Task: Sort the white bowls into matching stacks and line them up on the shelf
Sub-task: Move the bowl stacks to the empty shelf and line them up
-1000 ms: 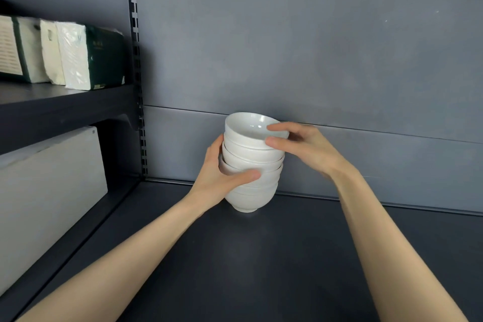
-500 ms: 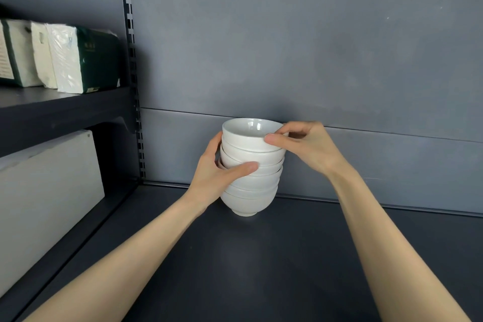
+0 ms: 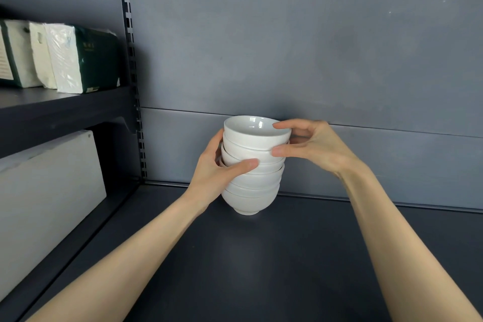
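A stack of several white bowls [image 3: 252,185] stands on the dark shelf [image 3: 261,256], close to the grey back wall. My left hand [image 3: 219,172] wraps the middle of the stack from the left, thumb across the front. My right hand [image 3: 311,146] grips the top bowls [image 3: 254,133] from the right, with a finger over the rim of the uppermost bowl and the thumb against the bowl below it. The far side of the stack is hidden.
A slotted upright [image 3: 130,68] divides this bay from the left one. There, an upper shelf carries green-and-white packages [image 3: 81,57], and a large pale box [image 3: 44,198] sits below. The grey back panel [image 3: 313,47] rises right behind the bowls.
The stack has shifted slightly back toward the wall. My right hand has slid further round the top bowls, its thumb now lower on the side. My left hand keeps its hold.
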The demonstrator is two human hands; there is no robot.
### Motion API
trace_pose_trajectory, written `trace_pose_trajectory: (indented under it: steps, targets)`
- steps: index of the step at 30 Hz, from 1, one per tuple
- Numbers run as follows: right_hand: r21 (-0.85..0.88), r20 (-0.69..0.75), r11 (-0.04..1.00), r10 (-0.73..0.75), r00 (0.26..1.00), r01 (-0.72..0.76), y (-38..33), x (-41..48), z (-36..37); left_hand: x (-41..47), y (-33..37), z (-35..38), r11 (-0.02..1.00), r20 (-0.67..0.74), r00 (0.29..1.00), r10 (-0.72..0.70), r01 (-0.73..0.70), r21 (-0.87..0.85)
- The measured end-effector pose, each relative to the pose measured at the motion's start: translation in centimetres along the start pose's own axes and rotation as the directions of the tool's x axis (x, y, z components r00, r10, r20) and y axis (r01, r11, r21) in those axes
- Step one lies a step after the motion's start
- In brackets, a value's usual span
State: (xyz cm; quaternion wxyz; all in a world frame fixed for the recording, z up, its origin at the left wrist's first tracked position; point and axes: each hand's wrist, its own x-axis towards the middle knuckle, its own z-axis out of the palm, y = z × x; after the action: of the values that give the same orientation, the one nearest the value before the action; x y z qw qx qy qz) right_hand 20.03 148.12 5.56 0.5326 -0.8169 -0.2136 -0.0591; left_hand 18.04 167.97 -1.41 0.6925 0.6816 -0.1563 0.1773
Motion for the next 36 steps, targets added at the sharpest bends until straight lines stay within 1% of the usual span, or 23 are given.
trace_pose_trajectory:
  steps: [14, 30, 36]
  targets:
    - [-0.012, -0.025, 1.0, -0.001, 1.0, 0.001, 0.12, 0.22, 0.06, 0.06, 0.25, -0.14, 1.0, 0.023, 1.0, 0.008, -0.009, 0.01]
    - [0.042, -0.03, 0.999, 0.023, 0.999, -0.022, 0.39, 0.44, 0.23, 0.5, 0.09, -0.29, 1.0, 0.013, 1.0, 0.011, -0.011, -0.002]
    - [0.028, 0.001, 1.0, 0.008, 1.0, -0.008, 0.33, 0.27, 0.15, 0.32, -0.04, -0.28, 1.0, 0.028, 0.999, 0.028, -0.028, -0.005]
